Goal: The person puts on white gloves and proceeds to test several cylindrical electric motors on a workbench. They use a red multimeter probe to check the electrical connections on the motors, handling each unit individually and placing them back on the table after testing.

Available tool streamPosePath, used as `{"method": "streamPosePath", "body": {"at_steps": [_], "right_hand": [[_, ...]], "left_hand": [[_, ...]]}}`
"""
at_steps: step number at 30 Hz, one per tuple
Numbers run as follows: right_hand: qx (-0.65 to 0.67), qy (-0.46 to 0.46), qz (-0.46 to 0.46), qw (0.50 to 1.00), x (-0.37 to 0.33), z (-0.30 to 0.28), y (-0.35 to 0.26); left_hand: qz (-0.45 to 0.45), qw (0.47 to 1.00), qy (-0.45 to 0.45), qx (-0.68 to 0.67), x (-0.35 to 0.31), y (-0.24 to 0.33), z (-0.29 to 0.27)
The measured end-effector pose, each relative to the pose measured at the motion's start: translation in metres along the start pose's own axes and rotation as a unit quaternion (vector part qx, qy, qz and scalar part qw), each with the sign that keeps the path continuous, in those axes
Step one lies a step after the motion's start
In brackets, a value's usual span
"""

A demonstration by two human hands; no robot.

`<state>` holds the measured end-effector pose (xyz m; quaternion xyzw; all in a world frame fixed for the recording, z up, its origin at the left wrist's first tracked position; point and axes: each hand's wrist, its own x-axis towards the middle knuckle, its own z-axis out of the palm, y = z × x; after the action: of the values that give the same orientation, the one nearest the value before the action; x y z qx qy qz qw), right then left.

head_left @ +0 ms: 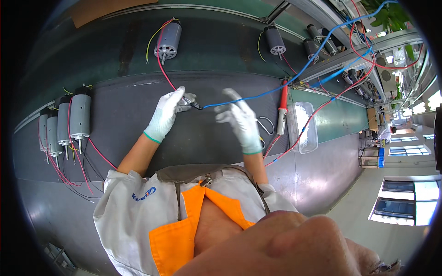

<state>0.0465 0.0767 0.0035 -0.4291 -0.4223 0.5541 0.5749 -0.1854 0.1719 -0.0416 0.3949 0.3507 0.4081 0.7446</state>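
Note:
My left hand (166,109), in a white glove with a green cuff, pinches the end of a red wire (164,71). That wire comes from a grey cylindrical motor (169,39) standing beyond the hand. At the left fingertips is a small dark metal piece, and a blue cable (258,95) ends there in a black tip (197,107). Whether the left fingers also grip this tip, I cannot tell. My right hand (240,120), gloved alike and smeared by motion, has its fingers apart beside the blue cable and appears to hold nothing.
Several grey motors (80,115) with loose wires stand at left. Another motor (275,40) is at the far right. Right of my right hand lie looped metal handles (265,125), a red-and-silver tool (282,108) and a clear plastic box (314,133). Red and blue cables hang from a metal frame (340,57).

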Motion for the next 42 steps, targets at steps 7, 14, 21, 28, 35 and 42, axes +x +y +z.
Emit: {"method": "streamPosePath", "body": {"at_steps": [7,14,21,28,35,42], "right_hand": [[-0.154,0.173,-0.045,0.972,-0.007,0.003,-0.048],[-0.396,0.144,0.102,0.901,0.008,-0.032,-0.047],[-0.682,0.227,-0.043,0.694,0.221,-0.194,-0.054],[-0.667,0.304,0.040,0.679,0.298,-0.259,-0.010],[-0.657,0.256,0.030,0.709,0.313,-0.159,0.011],[-0.584,0.257,-0.057,0.768,0.283,-0.082,0.038]], "left_hand": [[0.332,0.507,0.396,0.690,-0.001,0.044,-0.113],[0.434,0.520,0.265,0.687,0.041,0.077,-0.066],[0.305,0.428,0.210,0.824,0.143,0.068,-0.060],[0.299,0.443,0.309,0.787,0.224,0.075,-0.088],[0.240,0.461,0.302,0.799,0.247,0.095,-0.098],[0.221,0.542,0.204,0.785,0.220,0.108,-0.036]]}}
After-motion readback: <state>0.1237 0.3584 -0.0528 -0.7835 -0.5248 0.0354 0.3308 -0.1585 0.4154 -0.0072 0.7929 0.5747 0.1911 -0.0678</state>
